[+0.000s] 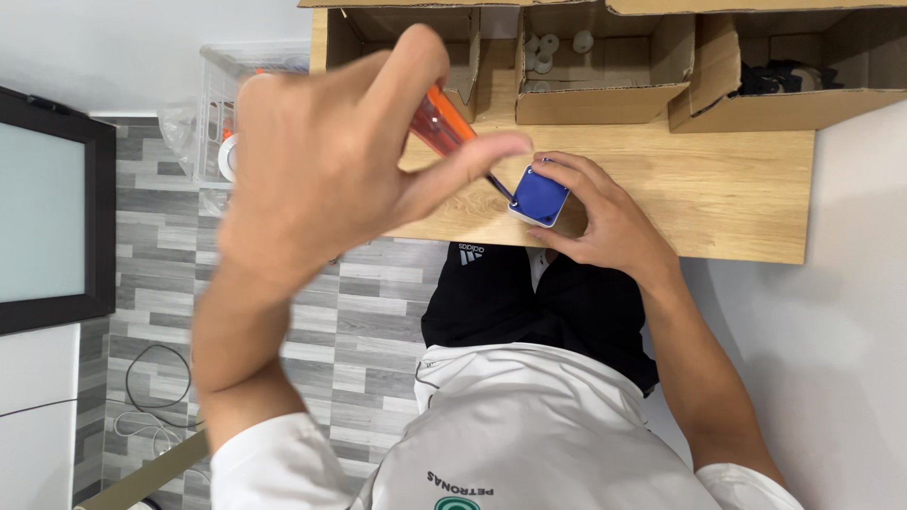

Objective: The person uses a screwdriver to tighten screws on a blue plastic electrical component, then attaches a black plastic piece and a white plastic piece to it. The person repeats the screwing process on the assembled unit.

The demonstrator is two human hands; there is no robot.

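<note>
The right hand (605, 222) is pinning a small blue-topped square box (539, 195) against the near edge of the wooden table (718, 189), fingers curled around its sides, so it cannot turn. The left hand (321, 161) is pinching an orange-handled screwdriver (442, 118) between thumb and fingers, tilting it so the tip is meeting, apparently, a corner of the box, below the open cardboard boxes (605, 99).

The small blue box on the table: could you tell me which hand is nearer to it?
Right. The right hand grips the blue box; the left hand is raised beside it, holding an orange-handled screwdriver.
</note>
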